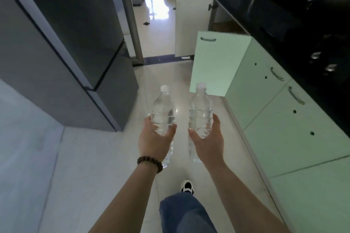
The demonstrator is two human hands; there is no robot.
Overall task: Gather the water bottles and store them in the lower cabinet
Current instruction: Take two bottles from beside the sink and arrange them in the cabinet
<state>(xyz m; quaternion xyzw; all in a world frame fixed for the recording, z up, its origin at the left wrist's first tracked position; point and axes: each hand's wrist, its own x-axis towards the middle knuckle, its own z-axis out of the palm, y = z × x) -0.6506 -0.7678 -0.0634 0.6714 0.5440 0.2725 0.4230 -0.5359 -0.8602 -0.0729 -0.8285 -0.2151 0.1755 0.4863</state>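
You've got a water bottle (pixel 164 111) gripped in your left hand (pixel 154 142) and another (pixel 200 113) in your right hand (pixel 207 143), caps pointing forward, with the open lower cabinet door (pixel 219 64) just ahead, right of centre, nearer your right hand.

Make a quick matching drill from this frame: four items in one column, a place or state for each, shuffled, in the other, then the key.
Column 1
1. left-hand bottle
2. green cabinet door
3. bead bracelet
4. fridge

Column 2
A. swung open, handle near its top
B. around the left wrist
C. gripped at its middle, cap pointing away
D. standing across the aisle from the cabinets

Pairs: 1-C, 2-A, 3-B, 4-D
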